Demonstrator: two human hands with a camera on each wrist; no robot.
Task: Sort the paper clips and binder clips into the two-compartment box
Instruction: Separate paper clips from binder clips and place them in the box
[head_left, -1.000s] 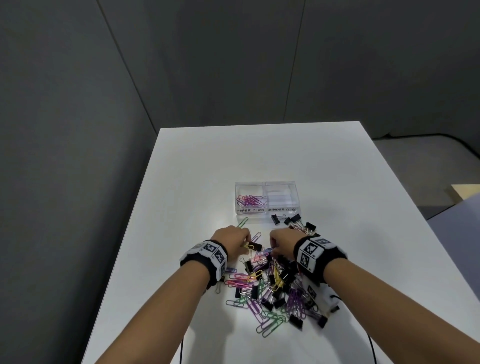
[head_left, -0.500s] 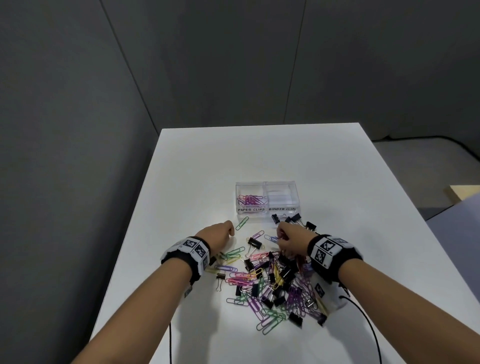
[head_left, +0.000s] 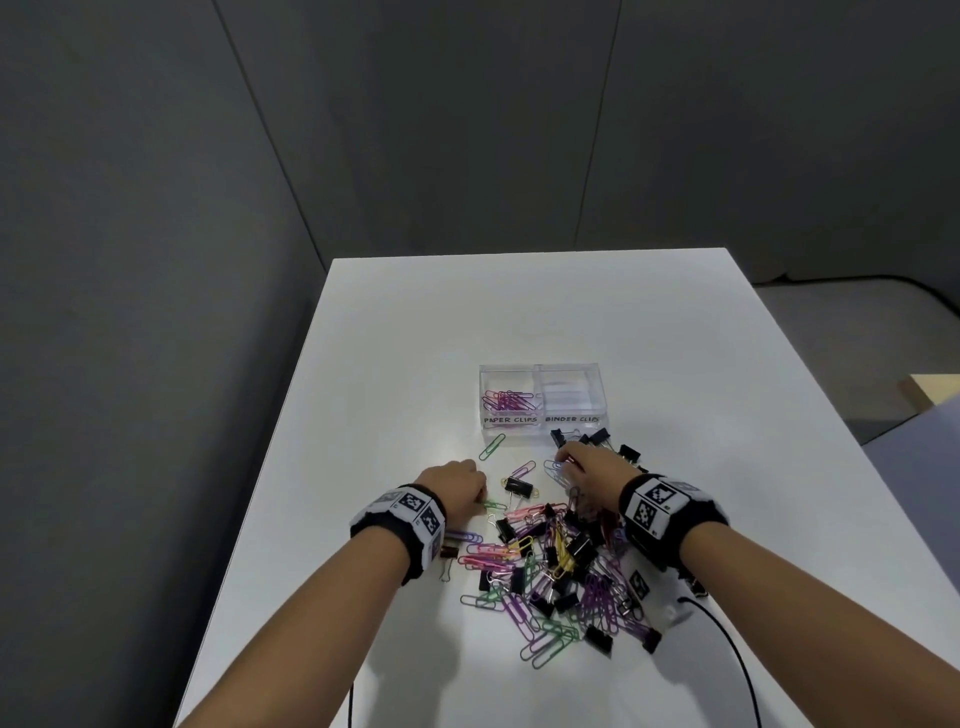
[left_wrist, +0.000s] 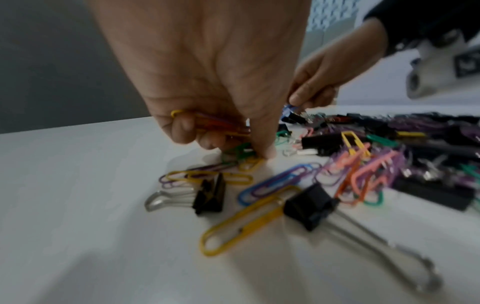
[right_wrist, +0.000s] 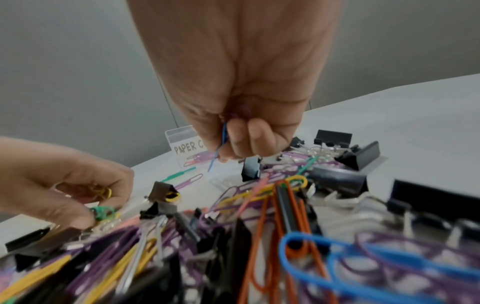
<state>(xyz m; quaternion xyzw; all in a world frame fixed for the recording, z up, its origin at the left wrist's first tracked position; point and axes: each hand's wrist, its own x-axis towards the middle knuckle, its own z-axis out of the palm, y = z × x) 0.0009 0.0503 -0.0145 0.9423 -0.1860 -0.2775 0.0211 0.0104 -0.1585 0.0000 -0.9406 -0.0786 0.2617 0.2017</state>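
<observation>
A mixed pile of coloured paper clips and black binder clips (head_left: 558, 564) lies on the white table (head_left: 675, 332). Behind it stands the clear two-compartment box (head_left: 543, 402); several purple paper clips (head_left: 506, 401) lie in its left part, and the right part looks empty. My left hand (head_left: 457, 486) (left_wrist: 233, 142) sits at the pile's left edge, curled round a bundle of paper clips (left_wrist: 221, 124) and pinching a green one (left_wrist: 240, 152). My right hand (head_left: 576, 467) (right_wrist: 233, 148) is at the pile's far edge, pinching a blue paper clip (right_wrist: 219, 148).
A few black binder clips (head_left: 608, 441) lie apart just in front of the box's right part. A single green paper clip (head_left: 492, 447) lies in front of the left part. Grey walls enclose the table; a black cable (head_left: 737, 670) runs off the near edge.
Both hands have spread apart from the pile's middle: the left moved to its left edge, the right moved up toward the box side. The camera shifted slightly.
</observation>
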